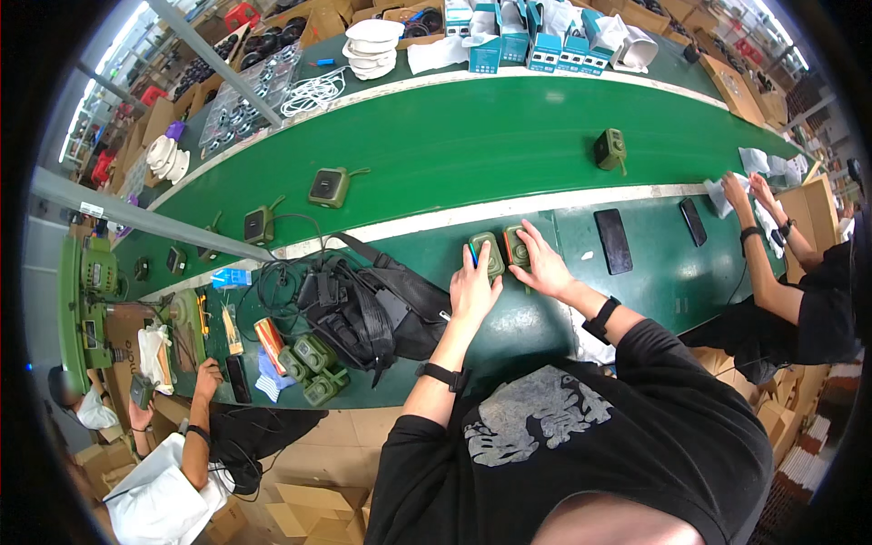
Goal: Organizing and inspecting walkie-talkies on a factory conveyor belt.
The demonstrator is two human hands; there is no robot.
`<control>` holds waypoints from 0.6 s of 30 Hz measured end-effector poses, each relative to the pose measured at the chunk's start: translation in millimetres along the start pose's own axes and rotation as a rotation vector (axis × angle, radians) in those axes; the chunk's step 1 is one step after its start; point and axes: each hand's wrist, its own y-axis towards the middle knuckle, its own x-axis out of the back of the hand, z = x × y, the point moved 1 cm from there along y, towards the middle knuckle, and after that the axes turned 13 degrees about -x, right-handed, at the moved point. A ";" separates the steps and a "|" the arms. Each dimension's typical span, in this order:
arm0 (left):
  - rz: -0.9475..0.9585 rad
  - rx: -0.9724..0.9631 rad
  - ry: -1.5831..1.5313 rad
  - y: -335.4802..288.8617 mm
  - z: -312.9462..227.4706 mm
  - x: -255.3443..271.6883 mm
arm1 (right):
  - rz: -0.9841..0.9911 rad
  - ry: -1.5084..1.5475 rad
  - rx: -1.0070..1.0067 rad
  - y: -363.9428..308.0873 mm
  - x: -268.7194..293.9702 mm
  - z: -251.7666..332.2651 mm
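Note:
Two small olive-green box-shaped devices stand side by side on the green bench in front of me. My left hand (pixel 474 292) is closed round the left device (pixel 491 258), and a slim blue stick, perhaps a pen, shows by its fingers. My right hand (pixel 547 271) grips the right device (pixel 517 247) from its right side, fingers over the top. An orange strip shows along that device's left edge. The two devices are close together, with a narrow gap between them. My fingers hide parts of both.
A black bag with cables (pixel 363 304) lies left of my hands, beside several green devices (pixel 313 354). Two dark phones (pixel 613 242) (pixel 693 222) lie to the right. More devices (pixel 328 187) sit on the green conveyor belt (pixel 472 136). Co-workers' hands (pixel 209 377) (pixel 734 189) work on either side.

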 end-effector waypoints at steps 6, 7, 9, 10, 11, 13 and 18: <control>0.031 0.011 -0.029 1.1 0.1 2.0 | -0.019 0.006 0.017 0.4 -0.8 -1.0; 0.032 0.013 -0.031 1.3 0.1 2.2 | -0.019 0.005 0.016 0.6 -0.7 -0.9; 0.030 0.010 -0.032 1.7 0.2 2.4 | -0.016 0.006 0.013 1.1 -0.3 -0.8; 0.028 0.009 -0.030 1.8 0.3 2.6 | -0.014 0.007 0.011 1.6 -0.2 -0.6; 0.030 0.010 -0.031 1.7 0.4 2.8 | -0.015 0.007 0.014 2.0 -0.1 -0.3; 0.029 0.012 -0.051 1.5 -0.3 3.5 | -0.016 0.007 0.010 1.7 1.1 0.1; 0.025 0.006 -0.063 1.5 -1.4 3.7 | -0.028 0.021 0.026 1.5 2.9 0.9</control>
